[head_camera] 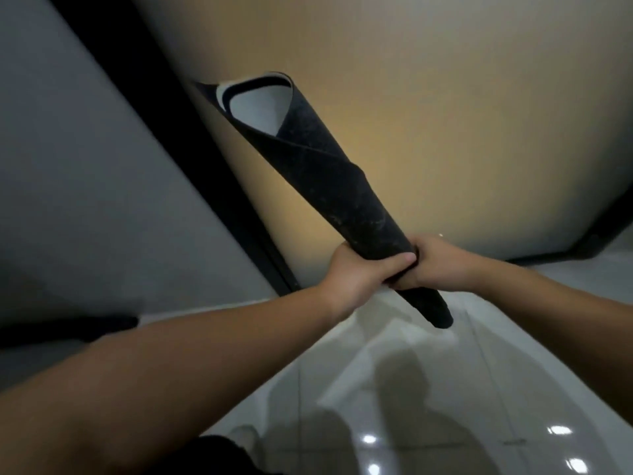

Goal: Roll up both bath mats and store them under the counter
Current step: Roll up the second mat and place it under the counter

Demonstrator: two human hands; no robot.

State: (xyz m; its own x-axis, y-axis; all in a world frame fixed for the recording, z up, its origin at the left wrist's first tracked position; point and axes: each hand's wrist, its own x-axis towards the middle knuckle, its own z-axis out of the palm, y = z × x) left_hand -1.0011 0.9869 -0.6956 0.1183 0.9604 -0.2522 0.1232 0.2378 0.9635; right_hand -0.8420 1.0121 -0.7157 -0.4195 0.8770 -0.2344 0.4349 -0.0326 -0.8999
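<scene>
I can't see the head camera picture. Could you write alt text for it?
A person's left hand and right hand grip a dark rolled bath mat near its narrow lower end. The roll flares like a cone, its wider open end, pale inside, pointing up and away. Behind is a beige wall; below, glossy pale floor tiles.

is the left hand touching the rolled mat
Touching. The head view shows the left hand gripping the mat near its narrow lower end, with the thumb curled over the roll and no gap between them.
</scene>
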